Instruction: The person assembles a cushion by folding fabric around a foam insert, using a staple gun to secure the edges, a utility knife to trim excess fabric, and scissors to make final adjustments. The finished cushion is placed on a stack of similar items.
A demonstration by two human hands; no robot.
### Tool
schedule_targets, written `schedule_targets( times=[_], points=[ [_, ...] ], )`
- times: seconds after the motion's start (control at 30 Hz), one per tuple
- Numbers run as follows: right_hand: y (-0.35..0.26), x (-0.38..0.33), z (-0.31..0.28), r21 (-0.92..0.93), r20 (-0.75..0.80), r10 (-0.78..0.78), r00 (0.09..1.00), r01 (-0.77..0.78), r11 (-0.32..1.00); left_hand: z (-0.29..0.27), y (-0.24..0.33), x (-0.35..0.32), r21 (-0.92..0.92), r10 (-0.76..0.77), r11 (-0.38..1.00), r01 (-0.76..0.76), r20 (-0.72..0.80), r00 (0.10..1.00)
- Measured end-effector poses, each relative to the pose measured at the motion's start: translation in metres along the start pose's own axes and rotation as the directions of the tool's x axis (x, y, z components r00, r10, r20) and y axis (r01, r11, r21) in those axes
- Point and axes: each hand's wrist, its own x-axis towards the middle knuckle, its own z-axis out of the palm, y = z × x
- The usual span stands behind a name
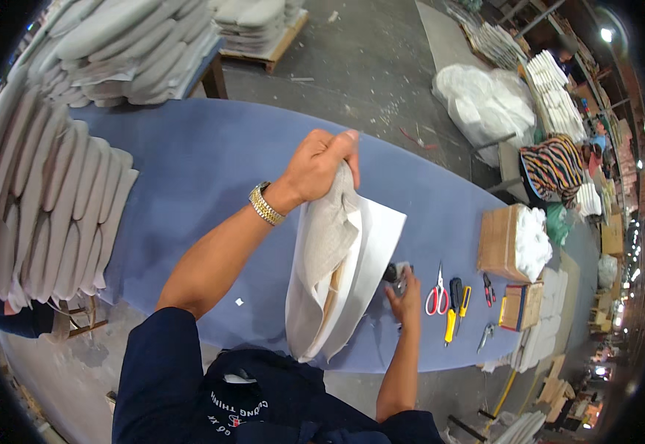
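Fingers of my left hand (321,164) are curled tight, pinching the top edge of a grey fabric cover (325,255) and holding it upright at frame centre over a white foam panel (373,248), whose lower end rests on the blue table (189,170). My right hand (405,290), just right of the panel, is closed around a small dark tool (395,272); I cannot tell its kind. Red-handled scissors (436,294) and a yellow knife (452,320) lie just right of that hand. At centre right, an open cardboard box (497,240) holds white wadding (532,240). Grey padded pieces (56,207) are stacked at the left of the frame.
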Motion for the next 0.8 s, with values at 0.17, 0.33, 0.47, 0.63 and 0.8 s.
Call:
schedule_targets(
  times=[0.17,0.33,0.47,0.63,0.8],
  points=[
    [-0.049,0.001,-0.020,0.192,-0.062,-0.165,0.984,0.174,0.966,-0.001,0.063,-0.022,-0.049,0.226,0.974,-0.221,0.122,0.966],
    [-0.166,0.013,-0.100,0.558,-0.239,-0.263,0.935,0.354,0.751,0.021,0.073,-0.053,-0.061,0.381,0.925,-0.376,0.129,0.916],
    [-0.240,0.018,-0.136,0.707,-0.378,-0.444,0.812,0.563,0.428,0.052,0.085,-0.087,0.127,0.451,0.871,-0.475,0.183,0.874],
    [-0.291,0.043,-0.098,0.783,-0.153,-0.648,0.746,0.491,0.381,0.078,0.086,-0.157,0.441,0.569,0.727,-0.526,0.041,0.821],
    [-0.307,0.015,-0.066,0.880,-0.115,-0.618,0.777,0.368,0.299,0.108,0.103,-0.218,0.553,0.415,0.812,-0.187,-0.320,0.852]
  ],
)
